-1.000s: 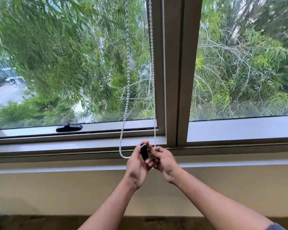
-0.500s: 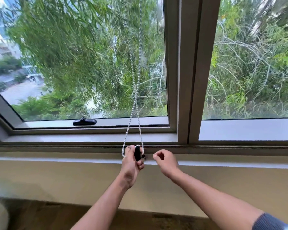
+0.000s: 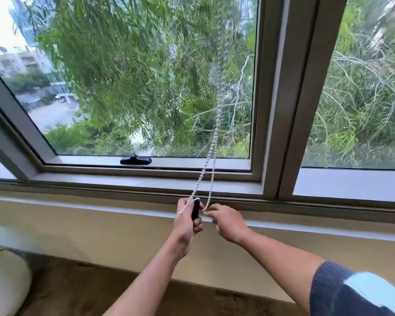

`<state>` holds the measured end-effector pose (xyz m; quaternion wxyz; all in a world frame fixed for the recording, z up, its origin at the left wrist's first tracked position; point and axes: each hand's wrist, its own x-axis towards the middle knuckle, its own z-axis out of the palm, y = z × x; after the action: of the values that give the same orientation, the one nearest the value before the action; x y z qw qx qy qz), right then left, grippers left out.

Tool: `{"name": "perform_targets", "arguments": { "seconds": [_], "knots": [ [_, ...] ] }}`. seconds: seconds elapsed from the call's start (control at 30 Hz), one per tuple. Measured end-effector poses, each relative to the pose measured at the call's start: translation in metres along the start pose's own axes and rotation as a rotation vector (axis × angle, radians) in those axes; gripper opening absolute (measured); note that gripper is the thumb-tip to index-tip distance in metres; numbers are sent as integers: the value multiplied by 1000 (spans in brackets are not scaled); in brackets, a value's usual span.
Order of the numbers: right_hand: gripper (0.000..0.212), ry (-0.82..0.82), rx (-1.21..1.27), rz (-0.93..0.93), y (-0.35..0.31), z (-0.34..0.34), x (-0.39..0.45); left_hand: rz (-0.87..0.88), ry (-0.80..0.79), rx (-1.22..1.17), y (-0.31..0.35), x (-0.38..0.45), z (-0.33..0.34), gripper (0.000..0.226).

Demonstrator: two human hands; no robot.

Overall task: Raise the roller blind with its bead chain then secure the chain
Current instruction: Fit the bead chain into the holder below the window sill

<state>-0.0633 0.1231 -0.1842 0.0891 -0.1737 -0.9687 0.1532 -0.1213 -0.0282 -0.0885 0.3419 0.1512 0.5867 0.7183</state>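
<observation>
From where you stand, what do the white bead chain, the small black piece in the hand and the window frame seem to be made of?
White bead chain: probably plastic, with matte, pale, evenly round beads; painted metal is possible.
Small black chain holder, gripped by the left hand: likely moulded plastic, smooth and dull.
Grey-beige window frame: looks like coated aluminium, with flat, sharp-edged profiles and an even satin finish.

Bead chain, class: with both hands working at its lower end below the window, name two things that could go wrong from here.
1. The left hand grips the black holder, while the right hand only pinches the bead chain at its fingertips; the beads could slip free before they seat.
2. The two strands run close and seem to cross above the hands, so the chain may be secured twisted.
</observation>
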Motion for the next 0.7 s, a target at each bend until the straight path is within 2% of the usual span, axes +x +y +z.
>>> {"name": "perform_targets", "arguments": {
  "seconds": [0.17, 0.37, 0.6, 0.7],
  "knots": [
    [29, 29, -15, 49, 0, 11, 2, -38, -40, -49, -4, -1, -2, 19],
    [12, 51, 137, 184, 7, 3, 5, -100, -32, -144, -12, 1, 1, 23],
    [10, 111, 80, 123, 17, -7, -4, -123, -14, -211, -13, 10, 7, 23],
    [17, 190, 226, 147, 13, -11, -9, -123, -9, -187, -15, 13, 8, 24]
  ]
}}
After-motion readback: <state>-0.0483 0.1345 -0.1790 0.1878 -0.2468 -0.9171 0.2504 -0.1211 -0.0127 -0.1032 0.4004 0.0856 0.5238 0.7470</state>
